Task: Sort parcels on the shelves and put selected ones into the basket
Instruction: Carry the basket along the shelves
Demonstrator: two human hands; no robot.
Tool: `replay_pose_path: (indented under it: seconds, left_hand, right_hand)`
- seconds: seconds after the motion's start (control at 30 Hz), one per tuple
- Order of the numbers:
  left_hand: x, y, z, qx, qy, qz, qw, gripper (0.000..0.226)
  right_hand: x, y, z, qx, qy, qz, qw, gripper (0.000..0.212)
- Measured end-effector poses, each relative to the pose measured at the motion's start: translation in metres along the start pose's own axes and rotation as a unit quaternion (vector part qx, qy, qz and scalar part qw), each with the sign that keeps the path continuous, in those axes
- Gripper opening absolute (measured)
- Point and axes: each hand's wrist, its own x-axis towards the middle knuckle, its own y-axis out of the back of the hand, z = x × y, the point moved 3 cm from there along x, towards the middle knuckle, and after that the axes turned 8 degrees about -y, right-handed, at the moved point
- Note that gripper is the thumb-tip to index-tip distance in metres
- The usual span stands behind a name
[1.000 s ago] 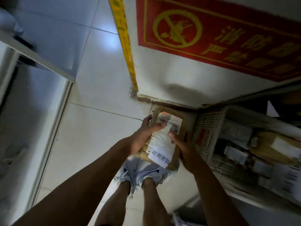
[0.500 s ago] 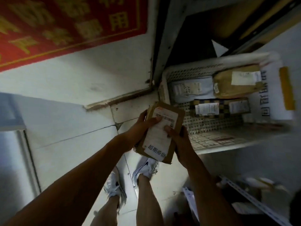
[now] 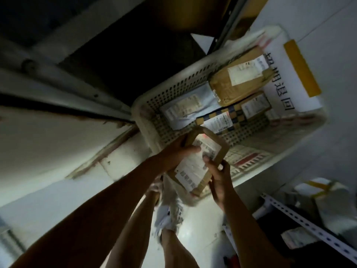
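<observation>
A flat brown cardboard parcel (image 3: 218, 149) with a white shipping label is held in both hands over the near corner of a white perforated basket (image 3: 173, 89). My left hand (image 3: 173, 153) grips its left edge, thumb lying across the label. My right hand (image 3: 220, 180) grips its lower right edge, thumb on the label. Inside the basket lie several parcels: a tan taped box (image 3: 237, 84), a grey mailer bag (image 3: 185, 109) and a checked-tape box (image 3: 231, 118). A white sign with black characters (image 3: 280, 78) is fixed to the basket's far side.
The basket stands on a white tiled floor. A metal shelf post (image 3: 309, 231) with parcels on the shelf (image 3: 332, 202) is at lower right. Dark shelving (image 3: 116, 45) rises behind the basket. My legs and white shoes (image 3: 170, 215) are below the parcel.
The view has swung right from the red wall sign to the basket. Both hands have carried the parcel forward, from beside the basket to over its near corner.
</observation>
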Motion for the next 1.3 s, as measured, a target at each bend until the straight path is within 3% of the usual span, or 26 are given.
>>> replay_pose_path:
  seconds: [0.2,0.27,0.33,0.43,0.5,0.57,0.7,0.83,0.93,1.03,1.13,1.3]
  left_hand:
    - [0.112,0.04,-0.023,0.145,0.051,-0.021,0.988,0.021]
    - [0.146,0.052,-0.045,0.171,0.063,-0.002,0.983,0.037]
    - [0.171,0.063,-0.067,0.225,0.072,-0.001,0.972,0.052]
    - [0.196,0.066,-0.091,0.355,0.059,-0.058,0.931,0.06]
    - [0.204,0.068,-0.1,0.39,0.059,-0.099,0.914,0.062]
    - [0.208,0.072,-0.11,0.397,0.063,-0.122,0.908,0.062]
    - [0.213,0.083,-0.114,0.435,0.056,-0.093,0.894,0.061]
    - [0.201,0.087,-0.108,0.521,0.046,-0.063,0.85,0.037]
    - [0.171,0.08,-0.092,0.538,0.058,-0.035,0.84,0.013]
    - [0.12,0.064,-0.053,0.505,0.061,-0.005,0.861,0.017]
    - [0.058,0.044,0.004,0.456,0.048,0.056,0.887,0.023]
    - [-0.074,0.007,0.097,0.375,0.027,0.077,0.923,0.03]
  right_hand:
    - [0.098,-0.02,0.014,0.085,-0.039,0.045,0.995,0.092]
    - [0.137,-0.024,0.029,0.099,-0.043,0.062,0.992,0.093]
    - [0.168,-0.028,0.047,0.116,-0.077,0.057,0.989,0.113]
    - [0.2,-0.023,0.07,0.151,-0.095,0.058,0.982,0.119]
    - [0.214,-0.016,0.082,0.171,-0.098,0.065,0.978,0.109]
    - [0.228,-0.009,0.091,0.19,-0.101,0.08,0.973,0.084]
    - [0.252,-0.009,0.097,0.178,-0.108,0.075,0.975,0.059]
    - [0.245,-0.015,0.097,0.12,-0.128,0.066,0.982,0.057]
    - [0.216,-0.018,0.08,0.033,-0.159,0.092,0.982,0.059]
    - [0.161,-0.026,0.039,-0.081,-0.167,0.102,0.977,0.041]
    - [0.079,-0.038,-0.017,-0.206,-0.105,0.069,0.971,0.028]
    - [-0.055,-0.049,-0.095,-0.422,0.002,0.004,0.906,0.021]
